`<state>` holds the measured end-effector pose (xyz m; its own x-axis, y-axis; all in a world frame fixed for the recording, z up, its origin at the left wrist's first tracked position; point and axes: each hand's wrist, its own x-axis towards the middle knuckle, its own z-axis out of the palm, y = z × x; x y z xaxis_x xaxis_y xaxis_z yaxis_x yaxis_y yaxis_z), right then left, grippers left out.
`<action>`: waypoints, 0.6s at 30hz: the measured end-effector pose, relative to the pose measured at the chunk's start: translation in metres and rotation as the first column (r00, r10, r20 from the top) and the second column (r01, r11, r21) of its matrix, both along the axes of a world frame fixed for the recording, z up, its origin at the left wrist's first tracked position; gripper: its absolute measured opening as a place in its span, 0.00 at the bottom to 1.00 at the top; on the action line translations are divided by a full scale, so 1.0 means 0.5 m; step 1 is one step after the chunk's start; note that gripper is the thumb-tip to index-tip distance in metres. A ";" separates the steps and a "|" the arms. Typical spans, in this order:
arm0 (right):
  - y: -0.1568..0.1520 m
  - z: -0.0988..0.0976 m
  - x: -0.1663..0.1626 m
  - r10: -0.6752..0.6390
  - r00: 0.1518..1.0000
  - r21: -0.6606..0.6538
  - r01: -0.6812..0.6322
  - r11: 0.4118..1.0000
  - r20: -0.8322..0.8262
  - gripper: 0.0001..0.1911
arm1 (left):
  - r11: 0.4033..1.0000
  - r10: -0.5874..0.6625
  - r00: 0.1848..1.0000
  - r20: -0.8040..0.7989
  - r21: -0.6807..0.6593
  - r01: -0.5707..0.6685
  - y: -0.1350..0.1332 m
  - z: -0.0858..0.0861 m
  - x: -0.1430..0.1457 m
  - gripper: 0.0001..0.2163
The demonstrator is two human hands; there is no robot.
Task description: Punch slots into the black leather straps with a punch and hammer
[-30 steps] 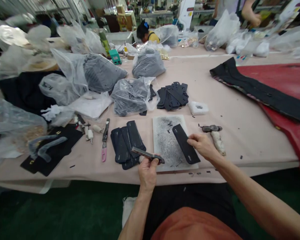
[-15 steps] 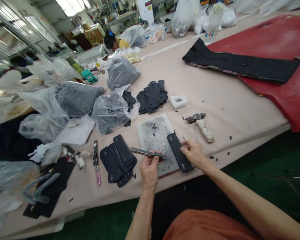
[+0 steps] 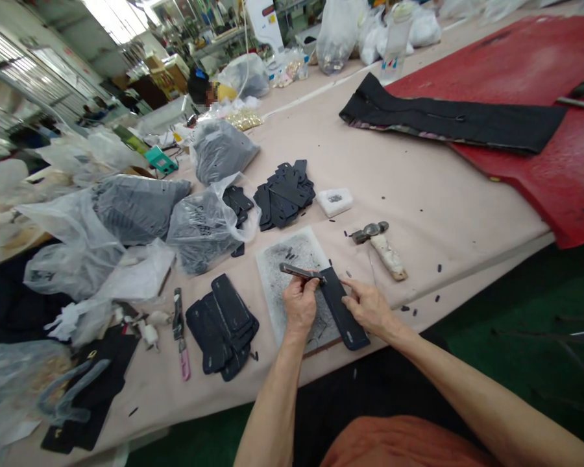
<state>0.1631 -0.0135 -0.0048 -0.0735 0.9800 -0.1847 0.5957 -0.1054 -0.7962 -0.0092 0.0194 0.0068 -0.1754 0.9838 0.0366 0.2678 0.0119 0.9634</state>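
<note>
My left hand [image 3: 300, 301] is closed around a metal punch [image 3: 299, 271], which lies slanted in the fingers. The punch's near end is at the upper end of a long black flat piece [image 3: 341, 311] with rounded corners; contact there is hard to make out. My right hand [image 3: 367, 308] grips the right edge of that piece with thumb and fingers. Underneath is a pale, dark-speckled board [image 3: 277, 259] with small black oblong scraps on it. A ball-peen hammer [image 3: 380, 250] with a wrapped handle lies to the right.
A stack of similar black pieces [image 3: 221, 327] lies left of the board, beside a pink-handled cutter [image 3: 181, 337]. Beyond are a loose black pile [image 3: 286, 194], a white block [image 3: 335, 201] and plastic bags [image 3: 194, 227]. A black fabric strip [image 3: 457, 120] crosses a red sheet [image 3: 525, 188].
My left hand has brought the punch right and up to the black piece's upper end. My right hand's index finger is now extended along its edge. The view has shifted slightly.
</note>
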 end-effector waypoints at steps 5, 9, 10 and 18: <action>0.002 0.004 0.000 0.008 1.000 -0.011 -0.008 1.000 0.003 0.25 | 0.999 -0.046 0.999 -0.012 0.024 0.046 0.013 -0.015 -0.006 0.08; 0.002 0.004 -0.001 0.000 1.000 -0.026 0.000 1.000 0.015 0.25 | 0.997 -0.064 0.997 -0.036 0.033 0.065 0.010 -0.022 -0.011 0.08; 0.002 0.003 -0.001 -0.004 1.000 -0.027 0.005 1.000 0.020 0.25 | 0.997 -0.067 0.997 -0.043 0.037 0.068 0.010 -0.023 -0.012 0.08; 0.004 0.001 -0.006 -0.004 0.996 -0.024 0.006 1.000 0.094 0.25 | 0.995 -0.081 0.994 -0.068 0.050 0.084 0.009 -0.014 -0.006 0.07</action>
<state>0.1600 -0.0113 -0.0041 -0.0498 0.9756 -0.2139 0.6670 -0.1270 -0.7342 -0.0122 0.0241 -0.0004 -0.0892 0.9913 0.0972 0.3289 -0.0628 0.9423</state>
